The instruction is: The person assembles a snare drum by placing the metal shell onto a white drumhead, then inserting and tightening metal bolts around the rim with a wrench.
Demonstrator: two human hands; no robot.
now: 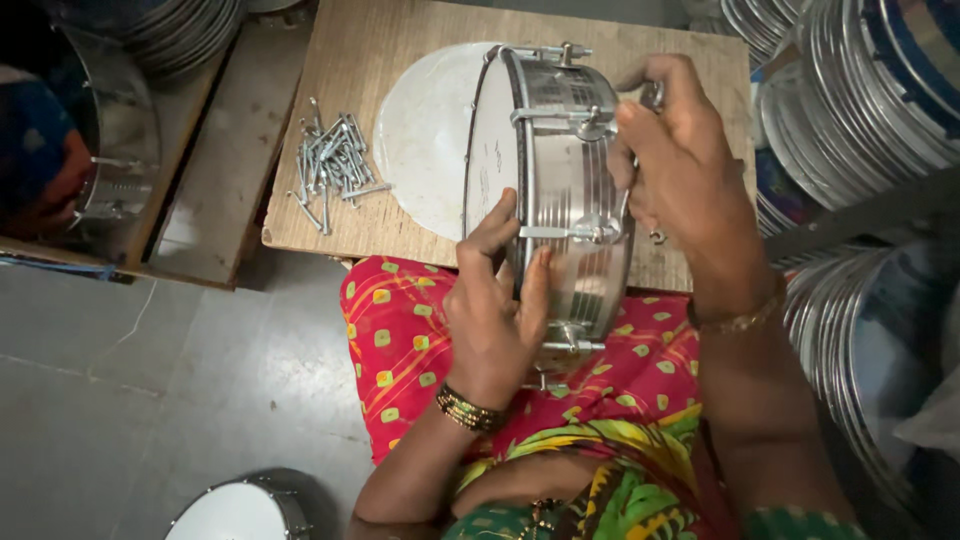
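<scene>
A shiny ribbed metal drum [560,190] is held on edge at the board's [400,40] near edge, gripped by the left hand [495,310] and right hand [680,170]; loose bolts [330,165] lie apart.

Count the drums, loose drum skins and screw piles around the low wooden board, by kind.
Shiny metal drum held on edge by left hand and right hand: 1
White-headed drum on the floor: 1
Loose white round skin: 1
Pile of silver screws: 1
Total: 4
</scene>
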